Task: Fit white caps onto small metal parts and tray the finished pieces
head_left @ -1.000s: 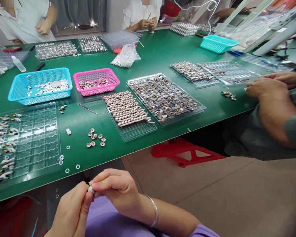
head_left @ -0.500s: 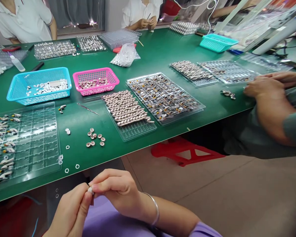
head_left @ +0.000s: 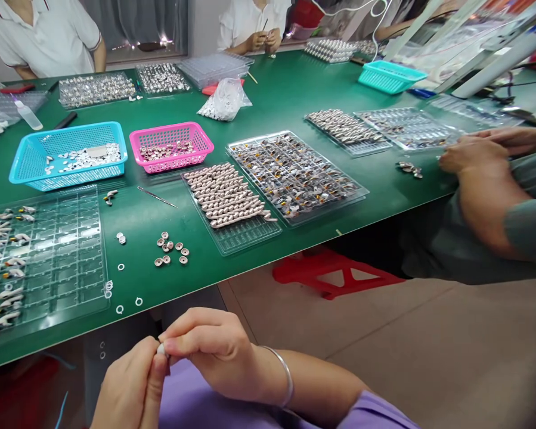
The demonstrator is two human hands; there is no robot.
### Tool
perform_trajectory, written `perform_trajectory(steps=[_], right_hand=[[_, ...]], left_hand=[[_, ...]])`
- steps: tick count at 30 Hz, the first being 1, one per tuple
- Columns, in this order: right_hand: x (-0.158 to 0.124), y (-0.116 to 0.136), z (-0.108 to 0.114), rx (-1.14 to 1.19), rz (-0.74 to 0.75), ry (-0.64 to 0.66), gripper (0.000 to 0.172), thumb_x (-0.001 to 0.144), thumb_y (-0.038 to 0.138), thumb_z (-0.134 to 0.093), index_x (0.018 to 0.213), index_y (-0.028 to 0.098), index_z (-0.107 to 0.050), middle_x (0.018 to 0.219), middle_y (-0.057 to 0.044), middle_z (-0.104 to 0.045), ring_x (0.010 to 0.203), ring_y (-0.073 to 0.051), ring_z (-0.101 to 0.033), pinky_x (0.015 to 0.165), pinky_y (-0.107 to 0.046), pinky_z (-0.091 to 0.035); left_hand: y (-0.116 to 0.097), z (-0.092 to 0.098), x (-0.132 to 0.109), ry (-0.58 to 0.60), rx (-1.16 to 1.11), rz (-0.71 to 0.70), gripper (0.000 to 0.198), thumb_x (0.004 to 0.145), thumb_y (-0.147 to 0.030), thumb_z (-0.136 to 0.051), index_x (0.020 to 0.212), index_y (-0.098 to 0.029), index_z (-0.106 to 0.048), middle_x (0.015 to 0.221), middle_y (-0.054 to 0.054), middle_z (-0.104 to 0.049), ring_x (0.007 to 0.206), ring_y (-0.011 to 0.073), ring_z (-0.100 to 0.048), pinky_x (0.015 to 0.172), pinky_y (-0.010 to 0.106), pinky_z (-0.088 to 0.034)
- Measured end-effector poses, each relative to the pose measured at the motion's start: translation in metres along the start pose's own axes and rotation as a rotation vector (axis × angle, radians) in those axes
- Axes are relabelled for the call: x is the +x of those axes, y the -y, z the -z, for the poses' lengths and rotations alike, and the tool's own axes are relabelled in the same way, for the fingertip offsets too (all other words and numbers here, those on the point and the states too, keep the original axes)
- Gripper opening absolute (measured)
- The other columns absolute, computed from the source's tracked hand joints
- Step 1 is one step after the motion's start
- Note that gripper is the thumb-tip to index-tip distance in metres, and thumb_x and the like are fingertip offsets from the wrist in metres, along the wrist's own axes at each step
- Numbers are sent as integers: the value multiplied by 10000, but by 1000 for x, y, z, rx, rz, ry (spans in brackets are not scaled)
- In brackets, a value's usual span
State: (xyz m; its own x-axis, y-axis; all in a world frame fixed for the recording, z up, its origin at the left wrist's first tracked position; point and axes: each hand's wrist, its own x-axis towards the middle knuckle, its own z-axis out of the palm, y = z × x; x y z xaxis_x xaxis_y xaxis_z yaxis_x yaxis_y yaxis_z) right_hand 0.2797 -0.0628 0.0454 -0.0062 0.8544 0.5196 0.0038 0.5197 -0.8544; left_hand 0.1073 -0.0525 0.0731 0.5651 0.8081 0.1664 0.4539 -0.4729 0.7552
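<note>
Low in the view, in front of the table edge, my left hand and my right hand meet fingertip to fingertip. Between them they pinch a small whitish rounded part, mostly hidden by the fingers. Beyond my hands on the green table lie several small brown cups and a few white rings. A pair of tweezers rests farther back. At left, a clear compartment tray carries several small pale parts with yellow bits.
Behind stand a blue basket of white pieces and a pink basket of brown cups. Filled trays lie mid-table. A co-worker's hands are at right; two people sit opposite. A red stool stands below.
My hands have shifted slightly down and right, still together around the small whitish part. The whole view has moved a little; the table items lie as before.
</note>
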Motion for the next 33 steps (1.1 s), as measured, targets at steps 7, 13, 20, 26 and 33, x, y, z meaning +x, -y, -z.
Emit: perform_trajectory(steps=[7,13,20,26,33], right_hand=[[8,-1,5,35,-11,69,157,894,64,-593,825,112,-725,856,-103,-732,694,-118,-717,663,-178,-626],[16,-12,13,268,-281,183,224,811,296,-749,657,145,-689,724,-47,-689,600,-104,-664,589,-195,-581],[25,-19,19,475,-752,374,428,477,447,-919,614,136,-660,634,1,-655,581,-117,-643,591,-219,-558],[26,-18,19,547,-901,434,436,427,395,-936,651,134,-668,620,26,-658,555,-95,-640,582,-192,-536],[19,-23,15,547,-883,369,431,392,360,-950,615,128,-663,631,28,-651,557,-82,-615,558,-176,-507]], left_hand=[[2,-2,-2,72,-265,302,406,989,-429,-387,683,-216,-548,591,-15,-540,502,116,-482,481,218,-364],[9,9,10,350,-566,570,554,893,-655,-431,637,-179,-549,468,-30,-465,434,93,-407,460,215,-303],[5,5,18,497,-713,782,638,714,-806,-533,611,-176,-521,425,-53,-408,374,73,-365,394,194,-237],[-4,3,13,410,-723,944,645,647,-799,-616,610,-158,-554,431,-41,-450,377,53,-357,394,178,-222],[-3,0,11,333,-784,973,626,638,-757,-675,611,-136,-599,432,-13,-524,351,45,-395,381,166,-247]])
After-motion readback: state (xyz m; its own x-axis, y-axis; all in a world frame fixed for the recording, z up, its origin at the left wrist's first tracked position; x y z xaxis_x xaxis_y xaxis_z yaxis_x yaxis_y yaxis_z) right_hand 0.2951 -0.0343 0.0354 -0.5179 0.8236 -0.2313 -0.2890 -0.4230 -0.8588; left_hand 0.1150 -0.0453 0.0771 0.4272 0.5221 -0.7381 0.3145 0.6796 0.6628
